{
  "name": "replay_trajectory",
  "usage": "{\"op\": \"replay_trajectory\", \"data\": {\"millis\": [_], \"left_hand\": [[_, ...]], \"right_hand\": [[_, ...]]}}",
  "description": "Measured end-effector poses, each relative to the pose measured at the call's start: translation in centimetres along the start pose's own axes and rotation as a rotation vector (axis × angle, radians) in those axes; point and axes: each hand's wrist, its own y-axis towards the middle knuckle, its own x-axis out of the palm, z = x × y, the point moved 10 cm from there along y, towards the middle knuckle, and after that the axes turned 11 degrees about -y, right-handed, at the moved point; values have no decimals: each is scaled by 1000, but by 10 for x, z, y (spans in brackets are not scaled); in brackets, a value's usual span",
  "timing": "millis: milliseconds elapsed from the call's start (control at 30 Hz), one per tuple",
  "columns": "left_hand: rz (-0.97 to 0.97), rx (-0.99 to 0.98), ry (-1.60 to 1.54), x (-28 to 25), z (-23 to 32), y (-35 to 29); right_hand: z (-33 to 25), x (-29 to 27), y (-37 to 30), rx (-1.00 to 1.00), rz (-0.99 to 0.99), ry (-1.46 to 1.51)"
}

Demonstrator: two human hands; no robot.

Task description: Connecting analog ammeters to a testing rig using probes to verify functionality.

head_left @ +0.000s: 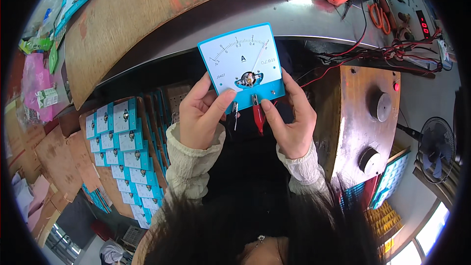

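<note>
Between my two hands I hold up an ammeter panel (240,54), a white dial face with a blue frame and an exposed movement in its lower middle. Its thin needle leans toward the right end of the scale. My left hand (201,115) grips the lower left corner, thumb on the front. At the lower right, my right hand (294,120) closes on the frame, its thumb beside a red crocodile clip (258,115). That clip bites the lower edge; a second, metal clip (235,113) hangs to its left, near my left thumb.
Overlapping rows of similar meters (130,154) lie on a board at left. A wooden board (132,24) spans the bench's far left. A metal box with knobs (365,118) stands at right, near red wires (343,59), orange scissors (379,18), an instrument (405,0) and a fan (435,149).
</note>
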Motion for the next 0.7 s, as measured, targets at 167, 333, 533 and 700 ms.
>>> {"op": "replay_trajectory", "data": {"millis": [167, 333, 533, 700], "left_hand": [[-6, -22, 50, 1, -6, -2], [-8, -58, 63, 7, -12, -1], [-1, -95, 5, 15, -21, 4], [-28, -96, -19, 22, -21, 8]], "right_hand": [[3, -5, -4, -12, 21, 10], [3, -13, -4, -36, 45, 3], [11, -22, -5, 9, 55, 13], [13, -25, -4, 26, 60, 39]]}}
